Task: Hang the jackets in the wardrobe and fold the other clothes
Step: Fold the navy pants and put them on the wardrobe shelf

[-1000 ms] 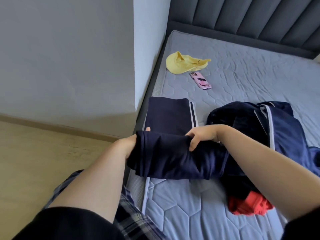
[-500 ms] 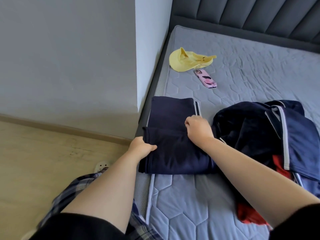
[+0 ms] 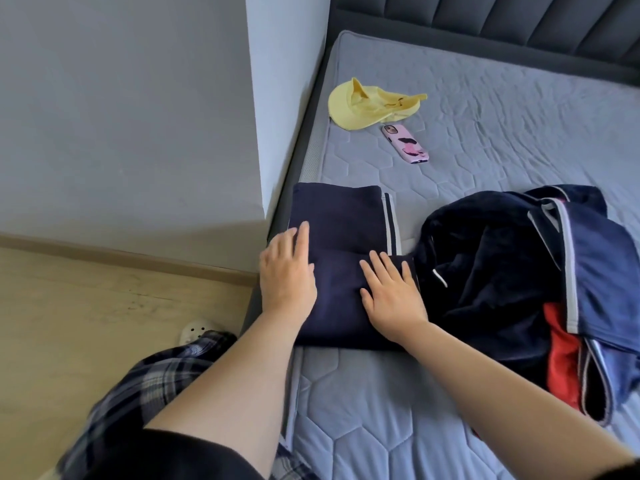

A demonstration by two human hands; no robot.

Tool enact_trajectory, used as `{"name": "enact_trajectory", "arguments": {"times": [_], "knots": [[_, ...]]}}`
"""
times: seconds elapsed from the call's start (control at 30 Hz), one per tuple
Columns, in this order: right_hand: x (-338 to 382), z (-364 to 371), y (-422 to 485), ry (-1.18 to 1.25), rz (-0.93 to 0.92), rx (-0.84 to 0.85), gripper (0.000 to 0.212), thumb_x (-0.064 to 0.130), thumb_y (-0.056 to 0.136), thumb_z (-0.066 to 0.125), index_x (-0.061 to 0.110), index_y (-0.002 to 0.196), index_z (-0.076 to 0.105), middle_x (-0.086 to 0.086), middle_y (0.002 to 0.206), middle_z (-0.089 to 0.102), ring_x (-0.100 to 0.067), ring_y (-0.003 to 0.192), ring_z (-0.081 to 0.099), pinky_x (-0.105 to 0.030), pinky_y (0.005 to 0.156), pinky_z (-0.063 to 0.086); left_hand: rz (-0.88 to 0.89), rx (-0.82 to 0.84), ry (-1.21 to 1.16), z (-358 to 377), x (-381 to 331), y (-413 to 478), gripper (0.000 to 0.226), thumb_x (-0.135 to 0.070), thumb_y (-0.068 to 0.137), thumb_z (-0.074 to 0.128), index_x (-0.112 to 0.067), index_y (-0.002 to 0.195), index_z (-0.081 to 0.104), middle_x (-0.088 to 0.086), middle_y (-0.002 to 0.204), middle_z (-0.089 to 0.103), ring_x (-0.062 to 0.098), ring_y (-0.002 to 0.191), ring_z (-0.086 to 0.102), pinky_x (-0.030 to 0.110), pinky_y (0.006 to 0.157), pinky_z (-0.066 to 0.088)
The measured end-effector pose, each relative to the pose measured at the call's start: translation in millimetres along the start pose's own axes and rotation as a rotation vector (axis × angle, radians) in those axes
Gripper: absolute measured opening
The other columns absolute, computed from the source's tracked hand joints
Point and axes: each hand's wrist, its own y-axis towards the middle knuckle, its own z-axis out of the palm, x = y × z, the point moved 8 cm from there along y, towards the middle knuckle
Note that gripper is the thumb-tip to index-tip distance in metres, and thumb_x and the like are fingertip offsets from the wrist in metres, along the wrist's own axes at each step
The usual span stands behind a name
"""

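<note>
Both hands, left [image 3: 288, 276] and right [image 3: 391, 296], flat, fingers spread, on folded navy garment [image 3: 341, 244], mattress [image 3: 485, 140]

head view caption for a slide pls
Both hands, left and right, press flat on folded navy trousers on the mattress.

A yellow cap [image 3: 369, 106] is seen lying near the far left corner of the grey quilted mattress [image 3: 502, 140]. A pink phone [image 3: 406, 144] is laid face down just beside it. A dark padded headboard [image 3: 502, 26] is seen behind, and a wooden floor [image 3: 86, 306] at left.
</note>
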Motion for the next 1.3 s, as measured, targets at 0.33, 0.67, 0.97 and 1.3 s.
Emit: {"name": "enact_trajectory", "arguments": {"times": [0.33, 0.67, 0.97, 1.3], "knots": [[-2, 6, 9, 0.002, -0.027, 0.079, 0.061, 0.045, 0.099, 0.016, 0.018, 0.153, 0.006, -0.004, 0.161, 0.001, -0.020, 0.148, -0.004, -0.046, 0.117, -0.002, 0.201, 0.702, 0.113, 82, -5, -26, 0.063, -0.045, 0.102, 0.023, -0.028, 0.151, -0.012, -0.008, 0.157, -0.023, 0.020, 0.146, -0.016, 0.048, 0.117, 0.002], [40, 3, -48, -0.109, -0.177, 0.123, 0.094, 0.055, 0.083, 0.048, 0.009, 0.152, 0.005, -0.016, 0.159, -0.004, -0.032, 0.147, -0.004, -0.047, 0.116, -0.005, 0.092, 0.824, 0.012, 78, -3, -24, 0.063, -0.035, 0.102, 0.031, -0.031, 0.151, -0.008, -0.012, 0.157, -0.019, 0.016, 0.146, -0.015, 0.050, 0.117, 0.001], [36, -45, -11, 0.106, -0.128, 0.199, 0.023, 0.014, 0.076, 0.053, 0.016, 0.096, 0.065, -0.004, 0.099, 0.066, -0.027, 0.095, 0.062, -0.029, 0.070, 0.043, 0.049, 0.979, -0.254, 43, -10, -23, 0.046, -0.032, 0.102, 0.037, -0.020, 0.147, 0.036, -0.003, 0.160, 0.010, 0.018, 0.147, 0.009, 0.032, 0.118, 0.010], [30, -79, -33, 0.223, -0.181, 0.782, 0.011, 0.015, 0.060, 0.072, 0.019, 0.067, 0.065, 0.003, 0.061, 0.060, -0.020, 0.067, 0.058, -0.031, 0.061, 0.047, -0.446, 1.397, -0.691, 10, -2, -64, 0.071, -0.064, 0.095, 0.019, -0.011, 0.100, 0.066, 0.011, 0.118, 0.062, 0.023, 0.108, 0.056, 0.035, 0.088, 0.039]]}}
